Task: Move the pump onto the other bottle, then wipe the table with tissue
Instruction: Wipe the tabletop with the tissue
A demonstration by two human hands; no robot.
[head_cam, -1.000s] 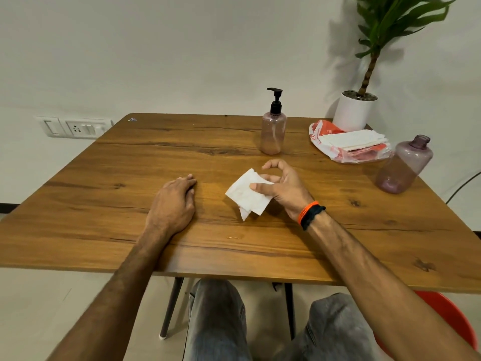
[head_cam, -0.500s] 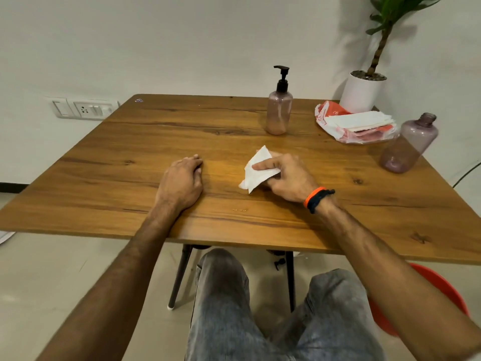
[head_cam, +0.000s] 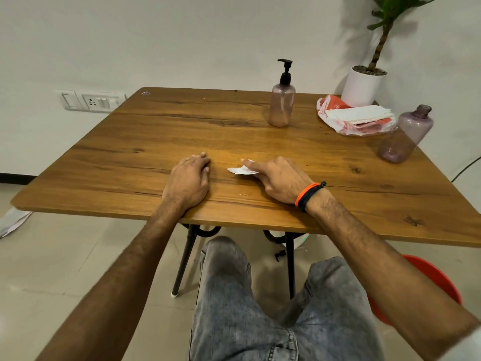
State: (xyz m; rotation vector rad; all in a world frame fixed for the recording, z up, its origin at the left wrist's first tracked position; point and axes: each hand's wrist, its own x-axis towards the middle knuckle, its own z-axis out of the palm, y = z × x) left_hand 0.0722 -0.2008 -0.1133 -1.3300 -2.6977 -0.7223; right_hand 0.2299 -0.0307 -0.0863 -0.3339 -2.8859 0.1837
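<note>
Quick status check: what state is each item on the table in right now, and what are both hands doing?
pump bottle: upright, pump fitted.
second bottle: upright, neck open, no pump.
tissue: pressed flat on the table under the right hand.
left hand: resting on table, holding nothing.
tissue pack: open, sheets stacked on top.

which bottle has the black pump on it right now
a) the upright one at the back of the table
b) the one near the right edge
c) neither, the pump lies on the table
a: the black pump sits on the upright bottle; the right-edge bottle has a bare open neck.
</note>
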